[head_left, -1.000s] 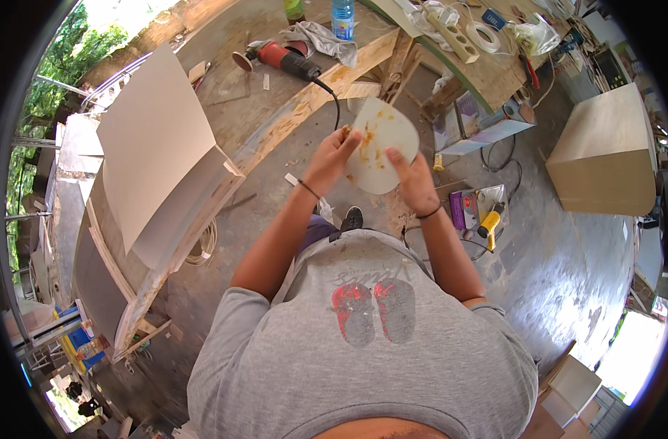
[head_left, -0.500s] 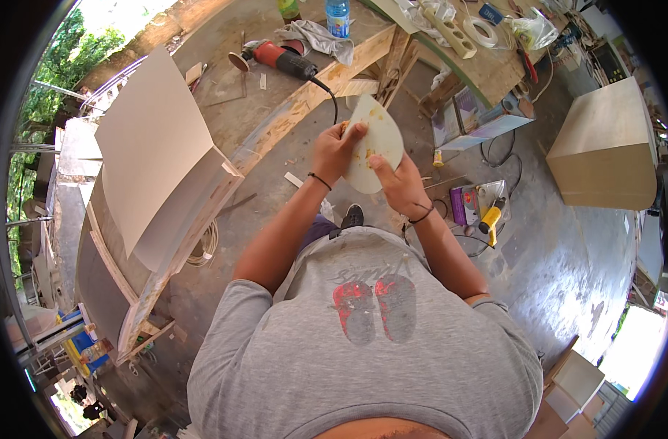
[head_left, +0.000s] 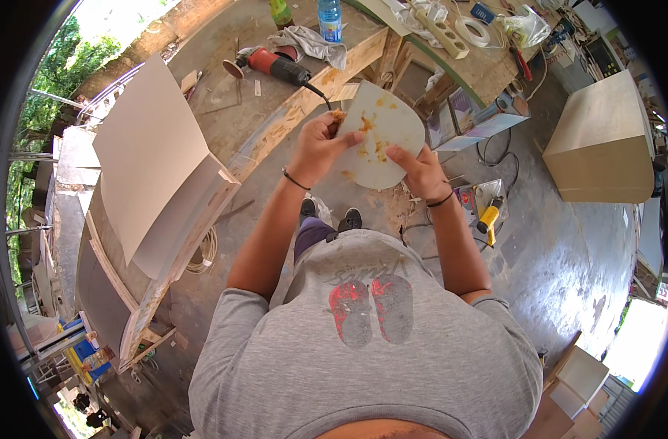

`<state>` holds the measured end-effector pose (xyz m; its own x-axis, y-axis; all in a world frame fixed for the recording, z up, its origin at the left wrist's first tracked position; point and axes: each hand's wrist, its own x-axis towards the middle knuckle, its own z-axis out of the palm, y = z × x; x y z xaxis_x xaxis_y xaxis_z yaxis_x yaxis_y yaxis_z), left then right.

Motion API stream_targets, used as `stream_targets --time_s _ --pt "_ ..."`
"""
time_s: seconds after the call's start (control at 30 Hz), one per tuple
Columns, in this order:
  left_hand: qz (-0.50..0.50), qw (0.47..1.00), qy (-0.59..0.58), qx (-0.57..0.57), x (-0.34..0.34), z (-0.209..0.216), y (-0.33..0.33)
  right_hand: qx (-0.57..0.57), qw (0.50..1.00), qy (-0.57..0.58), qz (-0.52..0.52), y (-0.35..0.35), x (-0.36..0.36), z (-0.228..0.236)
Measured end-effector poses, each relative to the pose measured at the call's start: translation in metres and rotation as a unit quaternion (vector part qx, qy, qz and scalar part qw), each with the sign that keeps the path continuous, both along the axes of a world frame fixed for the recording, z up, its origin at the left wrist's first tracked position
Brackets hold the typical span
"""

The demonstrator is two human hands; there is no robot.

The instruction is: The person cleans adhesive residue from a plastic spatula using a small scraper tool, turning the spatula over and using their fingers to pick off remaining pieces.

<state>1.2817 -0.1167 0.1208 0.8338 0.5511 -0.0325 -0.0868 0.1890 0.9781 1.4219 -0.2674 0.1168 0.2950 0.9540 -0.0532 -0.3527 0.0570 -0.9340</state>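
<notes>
Between my hands is a thin, pale panel (head_left: 396,121) with one rounded side and orange-brown smears on its upper face. My left hand (head_left: 315,150) grips its left edge, thumb on the face and fingers curled behind. An orange-brown bit (head_left: 339,115) shows at the left fingertips; I cannot make out whether it is separate from the panel. On the panel's lower right edge my right hand (head_left: 424,174) is closed, its thumb on top and the other fingers mostly hidden underneath. The panel is held above the floor, apart from the benches.
A red and black power tool (head_left: 275,66) lies on the wooden bench ahead, near a grey cloth (head_left: 315,45) and a blue bottle (head_left: 329,20). A large curved panel (head_left: 151,157) stands left. On the right are a yellow tool (head_left: 490,216), floor cables and a wooden cabinet (head_left: 601,139).
The panel has been turned so that its smeared face shows more broadly. My hands have moved farther apart, the left one leftward and the right one slightly rightward, both still gripping it.
</notes>
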Motion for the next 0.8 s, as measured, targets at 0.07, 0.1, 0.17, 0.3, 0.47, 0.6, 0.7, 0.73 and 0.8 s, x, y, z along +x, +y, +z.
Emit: stream_targets --time_s 0.07,0.1,0.17,0.3,0.47,0.6,0.7,0.73,0.8 --pt "0.027 0.999 -0.015 -0.038 0.001 -0.005 0.001 -0.009 0.999 -0.036 0.010 0.002 -0.005 -0.001" --pt "0.051 0.998 0.002 -0.022 0.002 -0.013 0.002 -0.017 0.998 -0.054 0.000 0.003 -0.011 0.001" --pt "0.098 0.994 0.037 0.009 0.005 -0.027 0.003 -0.034 0.995 -0.090 -0.021 0.005 -0.026 0.004" --pt "0.136 0.979 0.152 0.018 0.011 -0.033 0.003 -0.041 0.991 -0.118 -0.049 0.011 -0.037 -0.009" --pt "0.093 0.980 0.001 -0.177 0.005 -0.032 0.006 -0.052 0.996 -0.072 -0.021 0.013 -0.012 -0.008" --pt "0.062 0.995 -0.018 0.075 0.006 -0.014 0.000 -0.011 0.998 -0.049 -0.037 0.007 -0.013 -0.004" --pt "0.093 0.965 0.064 0.238 0.006 -0.016 0.014 -0.001 0.996 -0.075 -0.043 0.008 -0.023 -0.004" --pt "0.103 0.968 0.081 0.214 0.008 -0.015 0.014 -0.008 0.996 -0.080 -0.049 0.009 -0.028 -0.001" --pt "0.133 0.976 0.089 0.151 0.011 -0.017 0.012 -0.007 0.995 -0.087 -0.056 0.010 -0.039 0.001"
